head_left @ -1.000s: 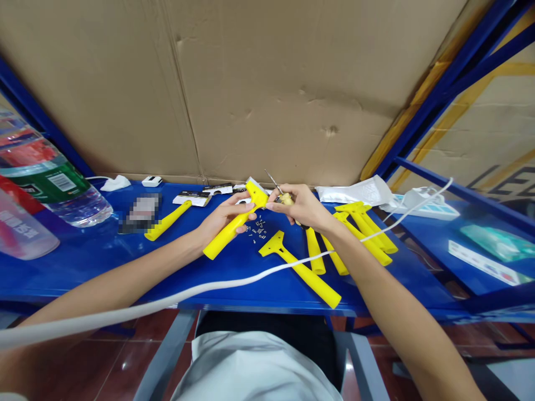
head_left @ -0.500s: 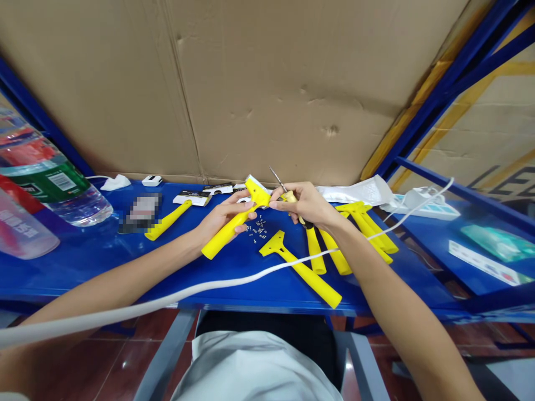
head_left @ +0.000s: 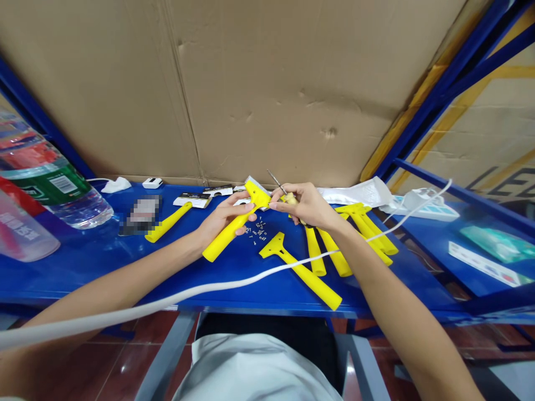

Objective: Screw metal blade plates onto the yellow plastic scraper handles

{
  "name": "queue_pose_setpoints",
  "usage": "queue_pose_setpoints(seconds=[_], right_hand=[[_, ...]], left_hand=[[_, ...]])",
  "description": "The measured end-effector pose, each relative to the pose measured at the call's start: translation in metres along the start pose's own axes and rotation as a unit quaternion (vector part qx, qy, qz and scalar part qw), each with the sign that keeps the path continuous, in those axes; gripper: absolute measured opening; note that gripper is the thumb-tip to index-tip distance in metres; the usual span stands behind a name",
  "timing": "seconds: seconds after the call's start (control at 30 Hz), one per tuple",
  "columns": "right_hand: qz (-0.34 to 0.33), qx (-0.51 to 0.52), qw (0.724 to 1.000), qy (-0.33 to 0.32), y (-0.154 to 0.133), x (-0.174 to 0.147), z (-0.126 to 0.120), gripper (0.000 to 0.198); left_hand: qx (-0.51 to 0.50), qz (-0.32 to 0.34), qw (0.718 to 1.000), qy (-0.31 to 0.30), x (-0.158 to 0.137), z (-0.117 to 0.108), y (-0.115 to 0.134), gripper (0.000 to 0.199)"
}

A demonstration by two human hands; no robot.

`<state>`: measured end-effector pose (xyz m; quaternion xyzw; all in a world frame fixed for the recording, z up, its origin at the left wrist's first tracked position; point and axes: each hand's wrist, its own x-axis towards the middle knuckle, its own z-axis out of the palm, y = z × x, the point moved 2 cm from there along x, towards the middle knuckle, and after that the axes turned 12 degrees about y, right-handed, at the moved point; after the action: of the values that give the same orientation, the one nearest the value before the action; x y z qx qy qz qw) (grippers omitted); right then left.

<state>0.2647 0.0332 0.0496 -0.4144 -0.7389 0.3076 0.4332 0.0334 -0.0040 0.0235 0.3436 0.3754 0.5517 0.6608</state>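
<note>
My left hand is closed round a yellow scraper, its wide head pointing up and away and a blade along its top edge. In my right hand is a screwdriver, its shaft slanting up to the left, off the scraper. The thumb and forefinger of that hand touch the right corner of the scraper's head; anything pinched there is too small to make out. Small screws lie scattered on the blue table just below. A second yellow scraper handle rests in front of them.
More yellow handles lie under and beyond my right forearm, and one lies at left near a phone. A white cable crosses before my arms. Bottles stand far left; a power strip is at right.
The screwdriver's tip has shifted very slightly left and down. Both hands keep nearly the same place on the scraper.
</note>
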Motion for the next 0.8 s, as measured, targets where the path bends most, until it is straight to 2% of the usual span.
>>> queue_pose_setpoints(seconds=[0.33,0.5,0.63,0.7,0.8], right_hand=[[-0.048,-0.047,0.997,0.030,-0.010,-0.004,0.006,0.031],[0.010,-0.032,0.999,0.026,-0.001,-0.001,0.005,0.040],[0.078,0.035,0.996,0.031,0.007,0.003,0.006,0.050],[0.083,0.043,0.995,0.039,0.007,0.004,0.005,0.053],[0.050,0.021,0.997,0.062,0.001,0.003,0.002,0.057]], left_hand=[[0.038,0.036,0.999,-0.008,0.002,-0.001,-0.002,0.044],[0.030,0.025,0.999,-0.012,0.004,-0.004,-0.004,0.044],[0.019,0.011,0.999,-0.028,0.005,-0.006,-0.006,0.043],[0.009,0.001,1.000,-0.023,0.005,-0.006,-0.004,0.043],[-0.024,-0.003,1.000,-0.008,0.004,-0.005,0.004,0.044]])
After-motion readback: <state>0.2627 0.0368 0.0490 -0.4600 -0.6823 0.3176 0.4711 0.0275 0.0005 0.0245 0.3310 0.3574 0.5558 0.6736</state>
